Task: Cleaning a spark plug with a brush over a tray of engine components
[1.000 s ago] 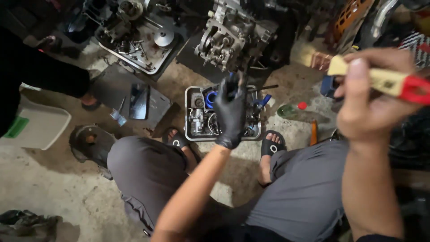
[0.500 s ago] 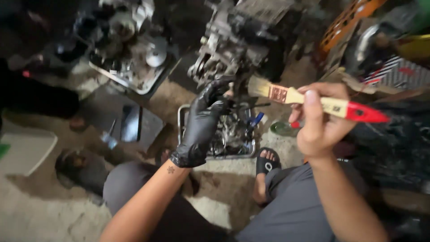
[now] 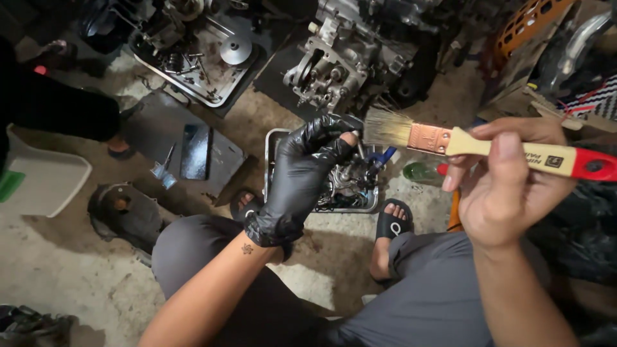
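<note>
**Brush Raised Over a Tray of Engine Parts**

The right hand (image 3: pixel 508 186) is clamping a wooden-handled paintbrush (image 3: pixel 488 144), bristles pointing left. The gloved left hand (image 3: pixel 302 173) is curling its fingers, one torn fingertip showing, just beside the bristles; whether it is gripping anything is unclear. Below it a metal tray (image 3: pixel 273 144) is sitting on the floor between sandalled feet. An engine block (image 3: pixel 340 64) is standing behind the tray.

Wore a glossy black glove on the left hand (image 3: pixel 301 172), bare right hand (image 3: pixel 508 186), grey trousers (image 3: pixel 437 302), black sandals (image 3: pixel 393 222).
</note>
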